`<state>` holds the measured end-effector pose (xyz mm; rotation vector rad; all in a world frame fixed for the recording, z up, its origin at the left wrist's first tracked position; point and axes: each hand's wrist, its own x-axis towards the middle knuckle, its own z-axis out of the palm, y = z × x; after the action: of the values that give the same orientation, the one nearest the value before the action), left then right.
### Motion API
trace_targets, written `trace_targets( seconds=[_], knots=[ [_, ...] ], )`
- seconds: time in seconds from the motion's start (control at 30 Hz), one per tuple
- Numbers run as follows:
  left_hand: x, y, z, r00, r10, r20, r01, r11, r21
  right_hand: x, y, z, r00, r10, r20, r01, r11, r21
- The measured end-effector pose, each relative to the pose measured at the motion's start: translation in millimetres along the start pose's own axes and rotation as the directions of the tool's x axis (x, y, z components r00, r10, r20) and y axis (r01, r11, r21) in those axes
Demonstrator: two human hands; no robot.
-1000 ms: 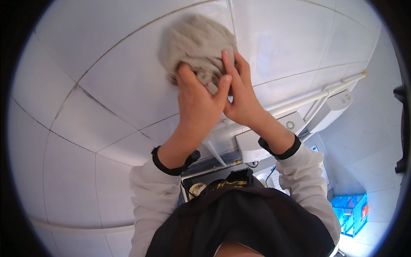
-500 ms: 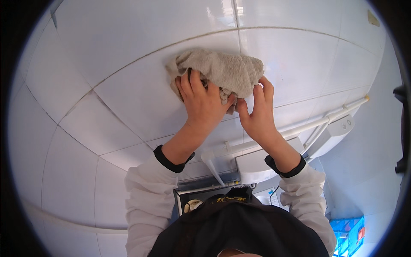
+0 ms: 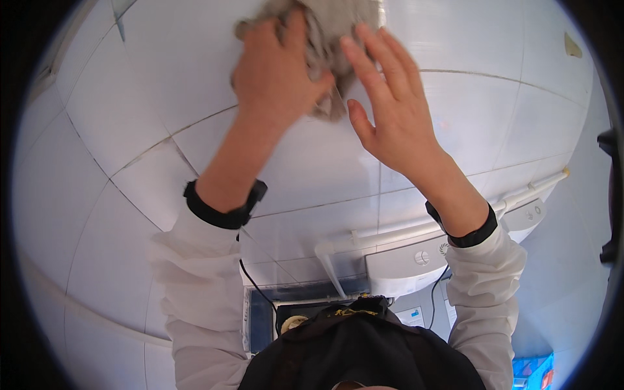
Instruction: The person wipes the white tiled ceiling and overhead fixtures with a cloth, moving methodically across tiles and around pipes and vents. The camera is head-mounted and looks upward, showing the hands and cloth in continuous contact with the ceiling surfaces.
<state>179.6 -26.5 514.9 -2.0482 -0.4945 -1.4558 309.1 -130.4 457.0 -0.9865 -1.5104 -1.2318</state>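
Observation:
A beige terry cloth [image 3: 335, 29] lies bunched against the white tiled wall [image 3: 299, 159] at the top of the view, its upper edge cut off. My left hand [image 3: 273, 71] presses on the cloth's left part, fingers curled into its folds. Beside the cloth's right side is my right hand [image 3: 393, 107], its fingers stretched and apart. The index fingertip comes close to the cloth; I cannot tell whether it touches. Both wrists wear black bands, below them white sleeves.
White pipes [image 3: 383, 238] run along the wall under my right forearm. A white box-shaped fixture [image 3: 400, 266] hangs below them, with another [image 3: 525, 218] farther right. At the lower right stands a blue basket [image 3: 530, 372]. A dark cable [image 3: 257, 286] hangs near my left sleeve.
The cloth and my left hand have moved up the wall and slightly left. My right hand has risen too, and its fingers have come off the cloth's edge and straightened.

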Motion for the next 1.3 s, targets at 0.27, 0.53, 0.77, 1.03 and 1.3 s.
trace_targets(
  seconds=[0.27,0.53,0.77,1.03,1.3],
  knots=[
    [-56,5,-2,0.99,0.068,0.124,-0.068,0.998,-0.011,-29,-15,-2,0.977,0.071,0.199,-0.093,0.991,0.1],
    [-18,-28,9,0.972,0.047,-0.232,-0.038,0.998,0.04,-29,-8,-15,0.963,0.205,0.177,-0.227,0.967,0.115],
    [-107,3,22,0.953,0.271,0.137,-0.249,0.956,-0.157,-45,-20,-10,0.96,0.231,0.156,-0.253,0.957,0.144],
    [-102,-24,9,0.997,0.07,0.043,-0.06,0.978,-0.202,-54,-28,2,0.962,0.228,0.153,-0.245,0.964,0.106],
    [-61,-62,-6,0.969,-0.07,-0.237,0.085,0.995,0.056,-39,-42,16,0.974,0.184,0.135,-0.203,0.969,0.14]
  ],
)
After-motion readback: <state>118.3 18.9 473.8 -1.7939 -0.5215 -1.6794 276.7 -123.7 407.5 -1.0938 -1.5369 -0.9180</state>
